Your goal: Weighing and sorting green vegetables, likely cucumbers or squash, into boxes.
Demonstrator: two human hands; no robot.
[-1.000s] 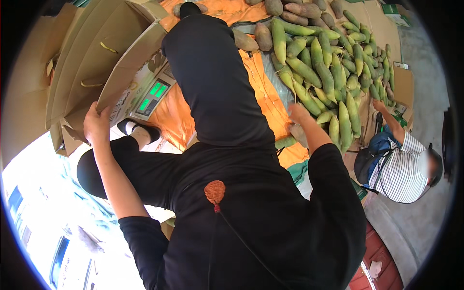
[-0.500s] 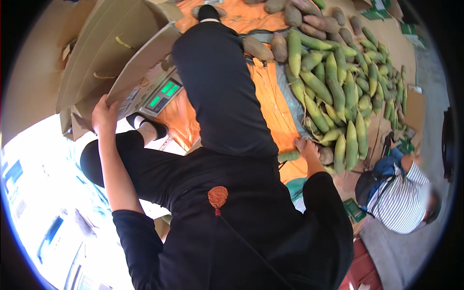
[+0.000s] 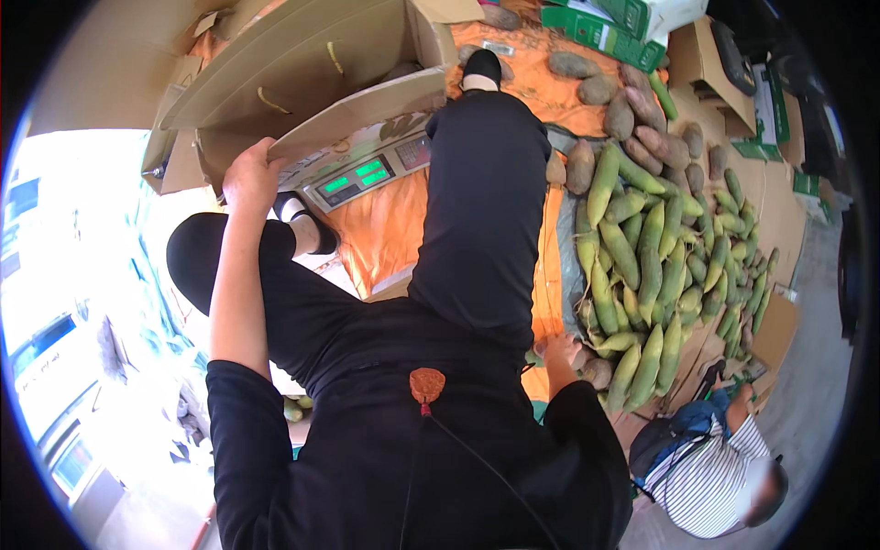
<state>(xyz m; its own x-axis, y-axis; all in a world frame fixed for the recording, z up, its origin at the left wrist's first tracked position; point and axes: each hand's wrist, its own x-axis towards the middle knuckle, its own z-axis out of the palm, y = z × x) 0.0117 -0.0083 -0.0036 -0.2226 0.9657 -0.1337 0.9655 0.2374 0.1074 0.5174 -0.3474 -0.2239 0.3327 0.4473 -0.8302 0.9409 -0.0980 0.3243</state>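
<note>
At the upper left, my left hand [image 3: 252,179] is closed on the near rim of a large open cardboard box [image 3: 367,108]. The box stands on or just behind a digital scale [image 3: 353,180] with a lit green display; its contact is partly hidden. My right hand [image 3: 557,351] is low beside my thigh, at the near left edge of a heap of green radishes [image 3: 651,275]. Its fingers are blurred and partly hidden. A small bit of green shows beside them, and I cannot make out whether they hold it.
Reddish-brown sweet potatoes [image 3: 620,117] lie beyond the radishes on orange sheeting [image 3: 385,225]. Green-and-white cartons [image 3: 605,35] stand at the far right. A person in a striped shirt [image 3: 706,477] is low at the right. My legs straddle the scale area.
The view has shifted, so the box and scale appear farther right and the radishes lower. My left hand stays on the box rim. Less green shows beside my right hand.
</note>
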